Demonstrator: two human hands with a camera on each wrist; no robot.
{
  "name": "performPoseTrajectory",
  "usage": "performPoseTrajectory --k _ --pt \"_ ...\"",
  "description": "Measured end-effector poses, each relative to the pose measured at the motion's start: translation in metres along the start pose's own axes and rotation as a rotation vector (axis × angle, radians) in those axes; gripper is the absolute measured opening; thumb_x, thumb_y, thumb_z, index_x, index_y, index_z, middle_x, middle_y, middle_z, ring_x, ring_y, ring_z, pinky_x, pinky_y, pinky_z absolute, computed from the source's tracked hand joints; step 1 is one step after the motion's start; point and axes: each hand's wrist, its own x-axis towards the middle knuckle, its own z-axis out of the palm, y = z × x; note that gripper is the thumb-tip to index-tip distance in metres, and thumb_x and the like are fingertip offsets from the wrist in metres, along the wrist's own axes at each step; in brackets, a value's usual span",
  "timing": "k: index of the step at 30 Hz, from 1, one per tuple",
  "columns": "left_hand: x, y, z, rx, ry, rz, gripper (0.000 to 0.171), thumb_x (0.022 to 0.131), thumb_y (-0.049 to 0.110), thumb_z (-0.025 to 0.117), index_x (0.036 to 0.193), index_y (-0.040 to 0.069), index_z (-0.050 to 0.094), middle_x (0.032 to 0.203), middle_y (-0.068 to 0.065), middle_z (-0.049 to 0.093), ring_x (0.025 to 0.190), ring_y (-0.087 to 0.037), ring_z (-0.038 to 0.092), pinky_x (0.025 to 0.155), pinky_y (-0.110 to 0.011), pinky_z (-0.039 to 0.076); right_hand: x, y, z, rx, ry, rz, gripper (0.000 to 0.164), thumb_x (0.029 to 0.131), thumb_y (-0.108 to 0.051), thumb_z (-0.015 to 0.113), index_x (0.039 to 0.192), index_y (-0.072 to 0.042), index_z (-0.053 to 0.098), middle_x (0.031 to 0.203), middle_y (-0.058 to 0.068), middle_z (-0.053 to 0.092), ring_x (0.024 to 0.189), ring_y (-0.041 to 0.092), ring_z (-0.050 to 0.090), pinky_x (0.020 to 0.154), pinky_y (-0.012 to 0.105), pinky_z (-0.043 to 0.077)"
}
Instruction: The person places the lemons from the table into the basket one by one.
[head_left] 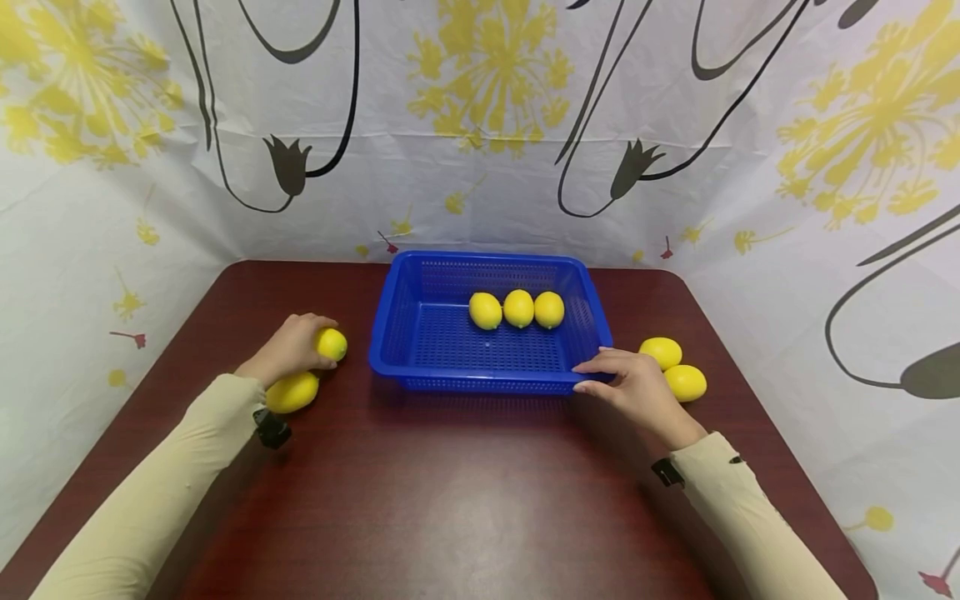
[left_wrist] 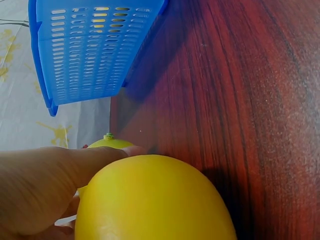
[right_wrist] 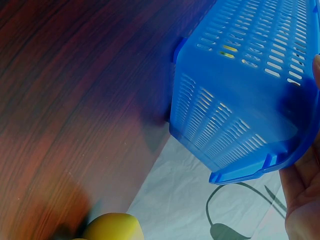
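The left hand (head_left: 294, 343) is holding a lemon (head_left: 331, 344) in curled fingers left of the blue basket (head_left: 480, 377), while the right hand (head_left: 637, 389) is pinching its near right corner, where a light, level grip would probably steady it best.

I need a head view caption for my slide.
Left hand grips one lemon; right hand holds blue basket containing three lemons.

Perforated blue basket (right_wrist: 240, 90), yellow lemon (right_wrist: 115, 228), reddish-brown tabletop (right_wrist: 85, 105)
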Motion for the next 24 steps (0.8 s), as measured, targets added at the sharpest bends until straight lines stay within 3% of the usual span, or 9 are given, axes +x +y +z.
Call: performPoseTrajectory --k 8,24 --pt "0.000 0.002 -0.004 0.015 0.028 0.013 0.065 0.077 0.019 0.082 0.131 -0.007 0.058 0.127 -0.031 0.060 0.116 -0.049 0.053 0.104 -0.062 0.040 0.000 0.000 0.000 -0.004 0.001 -0.006 0.027 0.074 -0.017 0.086 0.099 -0.017 0.080 0.097 0.003 0.077 0.113 0.034 0.067 0.066 0.024 0.060" --pt "0.004 0.018 -0.037 0.013 0.089 0.025 0.068 0.075 0.019 0.084 0.132 -0.006 0.057 0.127 -0.030 0.060 0.113 -0.047 0.055 0.100 -0.060 0.044 0.000 0.001 -0.001 -0.010 -0.018 0.016 0.026 0.075 -0.019 0.085 0.101 -0.018 0.080 0.099 0.003 0.077 0.115 0.033 0.066 0.067 0.025 0.060"
